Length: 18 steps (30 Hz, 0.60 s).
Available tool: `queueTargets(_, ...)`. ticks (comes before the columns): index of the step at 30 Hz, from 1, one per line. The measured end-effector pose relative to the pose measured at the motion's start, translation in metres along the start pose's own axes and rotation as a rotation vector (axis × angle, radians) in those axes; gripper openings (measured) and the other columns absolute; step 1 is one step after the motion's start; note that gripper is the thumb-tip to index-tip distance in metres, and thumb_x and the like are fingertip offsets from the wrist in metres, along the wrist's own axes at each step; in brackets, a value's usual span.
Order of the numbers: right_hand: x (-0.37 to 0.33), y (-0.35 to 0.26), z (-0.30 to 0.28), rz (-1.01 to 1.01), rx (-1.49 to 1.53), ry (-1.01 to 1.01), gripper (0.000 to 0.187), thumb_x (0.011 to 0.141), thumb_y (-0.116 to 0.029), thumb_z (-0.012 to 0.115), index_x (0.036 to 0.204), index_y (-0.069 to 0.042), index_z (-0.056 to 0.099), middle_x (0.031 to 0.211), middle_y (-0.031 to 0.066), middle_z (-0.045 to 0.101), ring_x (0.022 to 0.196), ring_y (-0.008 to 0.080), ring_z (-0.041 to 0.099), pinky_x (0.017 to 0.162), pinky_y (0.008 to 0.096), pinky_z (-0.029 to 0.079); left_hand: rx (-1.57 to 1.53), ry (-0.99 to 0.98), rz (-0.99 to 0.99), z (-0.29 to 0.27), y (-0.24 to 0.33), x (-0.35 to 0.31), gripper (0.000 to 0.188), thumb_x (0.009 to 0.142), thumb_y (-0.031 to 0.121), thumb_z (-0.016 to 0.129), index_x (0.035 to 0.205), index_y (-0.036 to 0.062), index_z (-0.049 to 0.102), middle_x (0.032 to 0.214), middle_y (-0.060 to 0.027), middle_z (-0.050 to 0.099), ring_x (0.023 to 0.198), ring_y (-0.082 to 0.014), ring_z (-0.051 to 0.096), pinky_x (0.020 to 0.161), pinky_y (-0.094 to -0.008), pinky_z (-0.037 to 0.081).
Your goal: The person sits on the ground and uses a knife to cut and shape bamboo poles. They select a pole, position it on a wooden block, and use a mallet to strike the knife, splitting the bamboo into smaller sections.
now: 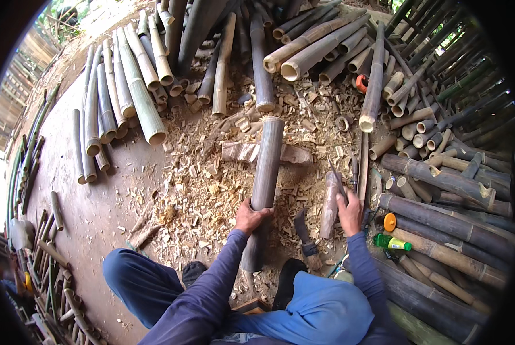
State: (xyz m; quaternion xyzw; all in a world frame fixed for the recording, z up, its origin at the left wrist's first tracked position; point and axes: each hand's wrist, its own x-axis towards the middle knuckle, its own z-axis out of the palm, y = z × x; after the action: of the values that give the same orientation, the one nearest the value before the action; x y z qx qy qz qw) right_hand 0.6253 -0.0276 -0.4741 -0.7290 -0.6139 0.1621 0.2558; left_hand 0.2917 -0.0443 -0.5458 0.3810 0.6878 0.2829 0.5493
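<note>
A thick dark bamboo tube (266,167) slants away from me, its far part resting across a pale wooden block (237,152). My left hand (250,217) is closed around its near part, thumb over the top. My right hand (350,213) grips what looks like a knife (336,175), with its narrow blade pointing away from me. Beneath and beside the blade lies a pale piece of wood (328,213). Between my hands a dark curved blade (301,225) with a wooden handle lies on the shavings.
Wood chips (194,190) cover the ground around the block. Bamboo tubes lie in rows at the far left (137,86) and far right (326,46), and more are stacked at right (441,213). A green bottle (392,242) and an orange round thing (389,222) rest by that stack.
</note>
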Motion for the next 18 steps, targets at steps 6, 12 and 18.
queueTargets(6, -0.093, 0.082, 0.050, 0.599, 0.013, 0.059, 0.078, 0.073, -0.047, 0.090, 0.115, 0.014, 0.063, 0.116, 0.0312, 0.066, 0.108, 0.0400, 0.066, 0.097, 0.0459, 0.050, 0.501, 0.084, -0.056, 0.027, 0.017, -0.055, 0.097, 0.065, 0.050, 0.091, 0.130, -0.0042, 0.043, 0.122, -0.0276, 0.062, 0.111, -0.0438, 0.065, 0.094, -0.0500, 0.054)
queueTargets(12, -0.091, 0.051, 0.063, 0.681, -0.087, -0.019, 0.081, 0.071, -0.047, 0.092, 0.115, 0.015, 0.063, 0.115, 0.0317, 0.067, 0.110, 0.0427, 0.065, 0.098, 0.0465, 0.050, 0.431, -0.016, -0.113, 0.020, -0.001, -0.046, 0.092, 0.062, 0.054, 0.090, 0.121, -0.0073, 0.056, 0.115, -0.0305, 0.069, 0.107, -0.0408, 0.070, 0.095, -0.0468, 0.056)
queueTargets(18, -0.091, 0.060, 0.081, 0.633, -0.126, 0.004, 0.081, 0.071, -0.047, 0.091, 0.123, 0.010, 0.064, 0.121, 0.0323, 0.067, 0.115, 0.0447, 0.065, 0.099, 0.0469, 0.050, 0.283, -0.092, -0.021, 0.007, -0.021, -0.028, 0.102, 0.065, 0.062, 0.089, 0.126, -0.0108, 0.052, 0.119, -0.0344, 0.067, 0.112, -0.0420, 0.068, 0.095, -0.0461, 0.055)
